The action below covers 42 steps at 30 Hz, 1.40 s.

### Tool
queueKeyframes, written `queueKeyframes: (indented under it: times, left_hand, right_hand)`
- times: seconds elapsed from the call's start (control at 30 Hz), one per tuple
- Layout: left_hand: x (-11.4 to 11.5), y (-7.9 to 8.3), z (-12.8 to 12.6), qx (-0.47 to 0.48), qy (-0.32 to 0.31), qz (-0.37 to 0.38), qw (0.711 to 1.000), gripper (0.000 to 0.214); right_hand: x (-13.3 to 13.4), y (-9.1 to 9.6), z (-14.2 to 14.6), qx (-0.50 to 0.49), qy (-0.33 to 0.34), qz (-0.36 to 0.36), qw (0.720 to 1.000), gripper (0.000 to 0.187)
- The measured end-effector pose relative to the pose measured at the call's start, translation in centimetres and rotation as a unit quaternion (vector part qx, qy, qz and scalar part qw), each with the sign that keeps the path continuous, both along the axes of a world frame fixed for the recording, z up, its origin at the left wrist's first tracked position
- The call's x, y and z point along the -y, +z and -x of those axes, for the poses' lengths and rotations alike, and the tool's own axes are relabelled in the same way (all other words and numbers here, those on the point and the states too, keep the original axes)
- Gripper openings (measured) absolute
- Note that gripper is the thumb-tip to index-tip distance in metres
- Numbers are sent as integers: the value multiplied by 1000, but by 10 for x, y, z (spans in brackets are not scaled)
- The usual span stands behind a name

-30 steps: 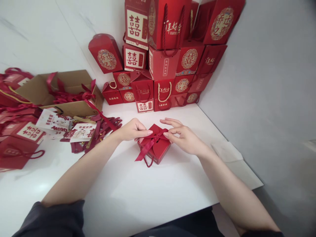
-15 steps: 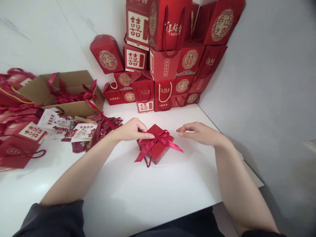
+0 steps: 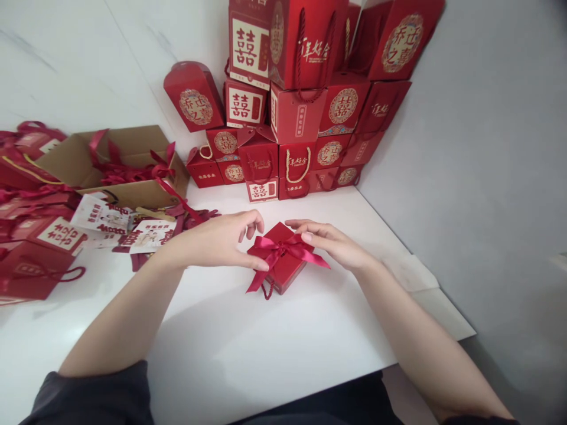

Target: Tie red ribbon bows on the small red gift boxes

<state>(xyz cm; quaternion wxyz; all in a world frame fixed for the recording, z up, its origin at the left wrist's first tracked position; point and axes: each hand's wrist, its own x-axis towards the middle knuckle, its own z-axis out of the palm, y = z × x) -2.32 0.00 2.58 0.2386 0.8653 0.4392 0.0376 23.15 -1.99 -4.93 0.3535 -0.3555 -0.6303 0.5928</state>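
A small red gift box (image 3: 283, 268) with a red satin ribbon bow (image 3: 283, 248) on its lid sits on the white table (image 3: 266, 342). My left hand (image 3: 221, 239) cups the box's left side, thumb at the front corner and fingers curled over the back edge. My right hand (image 3: 330, 242) rests against the right side, fingers stretched out and touching the bow. A dark red cord loop (image 3: 266, 290) hangs at the box's front.
A stack of red gift boxes and bags (image 3: 301, 100) fills the far corner by the grey wall. At the left stand a brown carton with ribbons (image 3: 124, 162), printed cards (image 3: 104, 215) and more red bags (image 3: 35, 260). The table's right edge is close.
My right hand, drawn away to the right half a second ago, has come back onto the bow. My left hand has shifted from pinching the ribbon to cupping the box's left side.
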Motion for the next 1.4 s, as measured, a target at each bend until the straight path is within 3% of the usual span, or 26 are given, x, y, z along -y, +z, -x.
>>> queueKeyframes:
  times: [0.1, 0.17, 0.3, 0.4, 0.6, 0.73, 0.93, 1.07, 1.2, 1.4]
  left_hand:
    - [5, -4, 4, -81, 23, 21, 996, 50]
    - [8, -8, 5, -144, 34, 55, 987, 56]
    - [11, -8, -2, -190, 9, 140, 972, 60]
    - [6, -8, -10, -160, 3, 186, 969, 55]
    - [-19, -21, -6, 12, 128, 138, 982, 50]
    - [-28, -27, 1, 57, 183, 175, 966, 48]
    - [-31, -24, 4, 48, 72, 245, 966, 35]
    - [-32, -23, 2, 61, -2, 315, 947, 25]
    - [-33, -25, 2, 49, -22, 340, 939, 24]
    - [-33, -25, 4, 40, -46, 320, 945, 26]
  right_hand:
    - [1, -1, 1, -3, 8, -16, 1000, 25]
    - [3, 0, 2, -4, 7, -36, 999, 22]
    - [5, -1, 6, 0, 7, -51, 999, 19]
    - [3, -6, 10, 7, -5, -61, 998, 17]
    - [1, -23, 29, -31, -224, -78, 971, 23]
    - [9, -21, 36, -17, -193, -82, 978, 22]
    - [8, -12, 24, -4, -175, -104, 979, 33]
    - [3, -9, 12, -4, -142, -110, 984, 35]
    - [0, -6, 4, 11, -93, -101, 990, 32]
    - [-5, -12, 3, -17, -80, -101, 991, 24]
